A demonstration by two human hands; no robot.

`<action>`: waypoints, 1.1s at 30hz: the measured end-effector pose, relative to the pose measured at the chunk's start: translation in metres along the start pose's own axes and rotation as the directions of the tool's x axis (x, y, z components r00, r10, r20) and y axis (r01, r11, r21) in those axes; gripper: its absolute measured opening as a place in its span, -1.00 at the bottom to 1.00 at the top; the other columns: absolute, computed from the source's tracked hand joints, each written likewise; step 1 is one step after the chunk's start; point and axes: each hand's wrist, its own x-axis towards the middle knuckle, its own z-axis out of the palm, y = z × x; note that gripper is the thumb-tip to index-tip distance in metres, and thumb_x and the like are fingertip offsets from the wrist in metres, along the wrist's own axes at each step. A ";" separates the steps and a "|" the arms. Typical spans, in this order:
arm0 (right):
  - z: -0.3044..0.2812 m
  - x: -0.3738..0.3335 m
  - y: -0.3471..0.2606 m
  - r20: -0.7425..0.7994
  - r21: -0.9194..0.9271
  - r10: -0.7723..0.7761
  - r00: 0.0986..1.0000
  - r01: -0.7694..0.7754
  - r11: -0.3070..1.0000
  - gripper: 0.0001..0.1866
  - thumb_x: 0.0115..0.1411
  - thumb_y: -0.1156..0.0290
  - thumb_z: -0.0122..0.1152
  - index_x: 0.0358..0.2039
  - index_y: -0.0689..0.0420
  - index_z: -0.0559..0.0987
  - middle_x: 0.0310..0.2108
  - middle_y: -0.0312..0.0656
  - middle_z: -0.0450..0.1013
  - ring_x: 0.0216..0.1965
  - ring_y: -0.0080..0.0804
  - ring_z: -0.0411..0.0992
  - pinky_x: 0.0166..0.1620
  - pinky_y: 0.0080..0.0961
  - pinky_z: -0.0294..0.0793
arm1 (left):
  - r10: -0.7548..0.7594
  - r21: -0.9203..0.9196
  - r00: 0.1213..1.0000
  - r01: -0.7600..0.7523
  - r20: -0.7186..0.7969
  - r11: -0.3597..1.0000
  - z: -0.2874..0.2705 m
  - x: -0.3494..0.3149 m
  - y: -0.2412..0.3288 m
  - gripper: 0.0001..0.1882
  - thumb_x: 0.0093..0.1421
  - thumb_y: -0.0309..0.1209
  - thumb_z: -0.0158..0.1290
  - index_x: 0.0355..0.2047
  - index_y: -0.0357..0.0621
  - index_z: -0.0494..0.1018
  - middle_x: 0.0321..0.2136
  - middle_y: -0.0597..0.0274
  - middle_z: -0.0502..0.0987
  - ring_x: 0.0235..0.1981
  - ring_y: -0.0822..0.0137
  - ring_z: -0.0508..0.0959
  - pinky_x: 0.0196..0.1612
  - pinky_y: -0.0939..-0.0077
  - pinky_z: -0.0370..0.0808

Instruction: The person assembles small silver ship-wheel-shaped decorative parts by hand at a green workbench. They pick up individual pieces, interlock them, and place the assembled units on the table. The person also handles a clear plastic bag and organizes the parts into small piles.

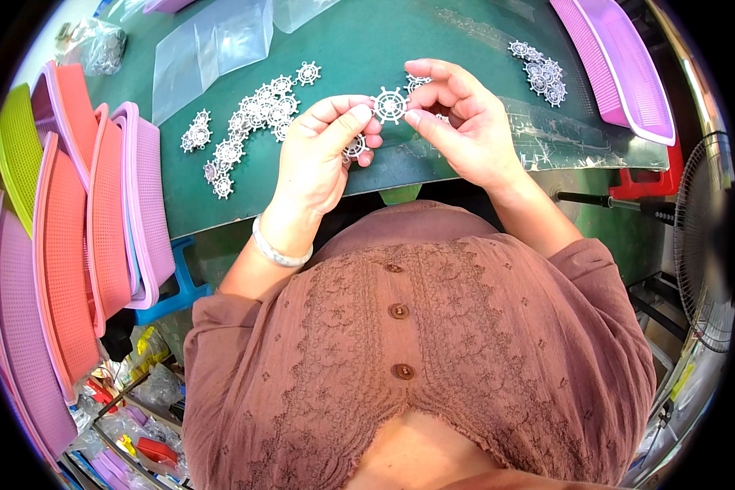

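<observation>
A small silver ship's-wheel charm (390, 105) is pinched by its spokes between my two hands, above the near part of the green table (347, 61). My left hand (314, 155) grips its left side between thumb and forefinger, and a second silver wheel shows under those fingers. My right hand (475, 131) has the thumb at the charm's right edge, with another wheel (417, 82) showing by its curled fingers. Whether that one is held or lies on the table, I cannot tell. A loose heap of wheel charms (257, 112) spreads left of my hands.
A smaller wheel pile (545, 79) lies at the right, near a purple basket (616, 65). Clear plastic sheets (216, 57) and a knotted bag (94, 47) lie at far left. Stacked coloured baskets (110, 220) crowd the left side; a fan (705, 245) stands at right.
</observation>
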 end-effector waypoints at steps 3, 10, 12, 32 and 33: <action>0.001 -0.001 0.002 0.016 0.030 0.041 0.999 -0.042 0.999 -0.63 0.05 0.60 0.17 -0.08 0.23 0.41 -0.42 -0.29 0.47 -0.34 -0.63 0.41 -0.20 -0.65 0.39 | 0.025 0.038 1.000 -0.025 -0.006 0.999 0.000 0.003 0.002 -0.86 0.18 -0.44 0.03 -0.29 -0.23 0.47 -0.52 0.26 0.50 -0.53 0.46 0.47 -0.54 0.63 0.34; 0.001 0.000 0.007 0.027 0.062 0.083 0.996 -0.084 0.995 -0.70 0.06 0.57 0.19 -0.15 0.23 0.45 -0.39 -0.28 0.48 -0.34 -0.64 0.41 -0.21 -0.67 0.40 | 0.035 0.090 0.999 -0.033 -0.017 0.995 -0.001 0.007 0.004 -0.84 0.18 -0.41 0.04 -0.29 -0.23 0.48 -0.53 0.28 0.49 -0.53 0.48 0.46 -0.55 0.66 0.33; 0.001 0.000 0.007 0.032 0.077 0.097 0.995 -0.099 0.992 -0.71 0.07 0.56 0.19 -0.15 0.23 0.45 -0.38 -0.28 0.48 -0.34 -0.65 0.40 -0.22 -0.68 0.40 | 0.031 0.080 0.999 -0.030 -0.016 0.996 -0.002 0.007 0.004 -0.84 0.18 -0.41 0.03 -0.28 -0.24 0.49 -0.53 0.28 0.49 -0.53 0.48 0.46 -0.55 0.66 0.34; 0.002 0.001 0.011 0.041 0.173 0.109 0.993 -0.114 0.978 -0.73 0.08 0.57 0.19 -0.17 0.26 0.43 -0.38 -0.28 0.46 -0.33 -0.66 0.41 -0.24 -0.72 0.40 | 0.020 0.074 1.000 -0.019 -0.013 0.997 -0.002 0.006 0.005 -0.84 0.18 -0.47 0.01 -0.25 -0.25 0.48 -0.51 0.26 0.49 -0.50 0.47 0.47 -0.53 0.68 0.36; 0.002 0.001 0.010 0.043 0.166 0.114 0.993 -0.119 0.979 -0.73 0.08 0.57 0.19 -0.17 0.26 0.43 -0.38 -0.28 0.46 -0.33 -0.66 0.41 -0.24 -0.72 0.40 | 0.022 0.072 1.000 -0.021 -0.013 0.997 -0.002 0.006 0.005 -0.84 0.18 -0.47 0.01 -0.25 -0.25 0.48 -0.50 0.26 0.50 -0.50 0.47 0.47 -0.53 0.68 0.36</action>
